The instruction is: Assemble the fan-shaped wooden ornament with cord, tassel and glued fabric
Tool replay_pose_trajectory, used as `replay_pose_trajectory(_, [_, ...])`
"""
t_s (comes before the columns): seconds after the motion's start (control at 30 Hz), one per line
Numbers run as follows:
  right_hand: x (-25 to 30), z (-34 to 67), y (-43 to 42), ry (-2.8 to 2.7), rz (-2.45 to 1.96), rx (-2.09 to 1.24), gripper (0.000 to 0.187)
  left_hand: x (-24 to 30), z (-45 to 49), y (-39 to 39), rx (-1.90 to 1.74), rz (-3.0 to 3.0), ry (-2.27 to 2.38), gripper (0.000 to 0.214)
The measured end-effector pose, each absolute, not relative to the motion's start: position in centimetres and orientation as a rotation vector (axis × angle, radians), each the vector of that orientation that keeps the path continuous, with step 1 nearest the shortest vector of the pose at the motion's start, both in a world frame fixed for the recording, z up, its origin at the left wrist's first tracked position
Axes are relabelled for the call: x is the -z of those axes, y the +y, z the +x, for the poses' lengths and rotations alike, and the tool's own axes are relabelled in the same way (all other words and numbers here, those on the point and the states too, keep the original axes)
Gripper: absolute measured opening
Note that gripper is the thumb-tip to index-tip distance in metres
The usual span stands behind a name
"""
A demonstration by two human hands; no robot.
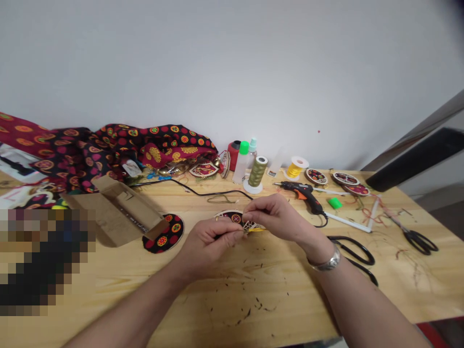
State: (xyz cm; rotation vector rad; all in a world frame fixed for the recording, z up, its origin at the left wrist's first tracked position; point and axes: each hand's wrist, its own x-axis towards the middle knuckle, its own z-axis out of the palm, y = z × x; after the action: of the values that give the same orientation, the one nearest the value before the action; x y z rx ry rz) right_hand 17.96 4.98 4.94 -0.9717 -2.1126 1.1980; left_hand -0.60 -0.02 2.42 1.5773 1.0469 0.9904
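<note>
My left hand (208,241) and my right hand (277,217) meet over the wooden table (232,290), both pinched on a small round fabric-covered ornament (234,217) with a pale lattice edge and a yellow cord (256,230) sticking out to the right. The fingers of both hands are closed on the piece and cover much of it. A metal bracelet (326,263) circles my right wrist. A round patterned fabric disc (165,234) lies left of my hands.
An open cardboard box (116,210) and heaped red-and-black cloth (108,150) sit at the left. Bottles, a green thread spool (256,173), yellow cord spool (295,169), glue gun (304,193), finished discs (344,180) and two pairs of scissors (357,253) lie at the right.
</note>
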Motion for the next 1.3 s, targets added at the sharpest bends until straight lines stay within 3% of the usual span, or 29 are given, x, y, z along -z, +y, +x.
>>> replay_pose_trajectory(0.27, [-3.6, 17.3, 5.1, -2.014, -0.951, -1.441, 0.024, -1.8, -1.1, 0.8, -1.189, 1.193, 1.114, 0.013])
replay_pose_trajectory(0.57, [-4.7, 16.1, 2.9, -2.32, -0.898, -0.832, 0.02, -1.8, -0.9, 0.6, -1.245, 1.395, 1.349, 0.014])
replay_pose_trajectory(1.3, [-5.1, 16.2, 2.7, -2.623, -0.857, -0.329, 0.018, -1.3, -0.7, 0.5, -1.181, 1.578, 1.436, 0.016])
